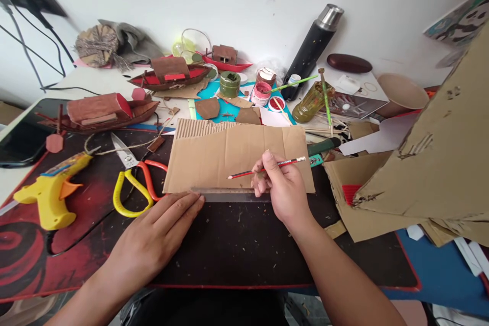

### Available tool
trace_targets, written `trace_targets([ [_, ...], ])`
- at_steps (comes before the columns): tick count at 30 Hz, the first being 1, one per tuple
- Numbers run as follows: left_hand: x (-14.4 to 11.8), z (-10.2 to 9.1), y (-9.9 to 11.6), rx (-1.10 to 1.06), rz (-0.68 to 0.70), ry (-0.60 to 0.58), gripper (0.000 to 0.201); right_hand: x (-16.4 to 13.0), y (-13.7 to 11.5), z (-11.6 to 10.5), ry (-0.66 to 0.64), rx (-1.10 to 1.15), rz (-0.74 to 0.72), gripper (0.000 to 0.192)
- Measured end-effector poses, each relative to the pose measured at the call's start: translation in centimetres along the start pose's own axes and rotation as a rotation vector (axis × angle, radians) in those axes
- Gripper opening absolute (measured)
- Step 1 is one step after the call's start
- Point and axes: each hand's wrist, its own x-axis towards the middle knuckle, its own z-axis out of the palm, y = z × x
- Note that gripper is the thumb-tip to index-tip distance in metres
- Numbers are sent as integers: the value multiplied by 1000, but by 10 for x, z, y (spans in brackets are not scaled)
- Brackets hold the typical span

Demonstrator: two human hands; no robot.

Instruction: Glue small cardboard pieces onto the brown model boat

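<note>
Pencil [267, 167] pinched in right hand [284, 191], left hand [153, 237] flat beside ruler [229, 194] on cardboard [237, 155], scissors [132, 181] nearby

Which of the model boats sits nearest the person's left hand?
The big brown boat at the left, beside the phone, sits nearest the left hand; the other two boats stand farther back toward the wall.

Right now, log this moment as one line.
left hand: flat, pressing ruler | right hand: holding red pencil | pencil tip: over cardboard sheet | scissors: lying left
</note>
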Motion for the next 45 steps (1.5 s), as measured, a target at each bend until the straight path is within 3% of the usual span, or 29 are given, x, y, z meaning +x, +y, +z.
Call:
trace_targets([
  [5,6,-4,5,37,41,8,66,-1,-2,1,-2,31,-20,64],
  [13,11,-10,6,57,75,22,35,-3,-5,1,-29,45,-14,63],
  [26,3,-3,9,-19,-8,21,43,-6,-2,0,-51,-1,-12,61],
  [32,7,-5,7,0,32,6,43,-6,-3,1,-54,-19,-1,62],
  [45,2,1,6,-57,-21,-11,46,-9,-5,2,-92,-17,1,62],
])
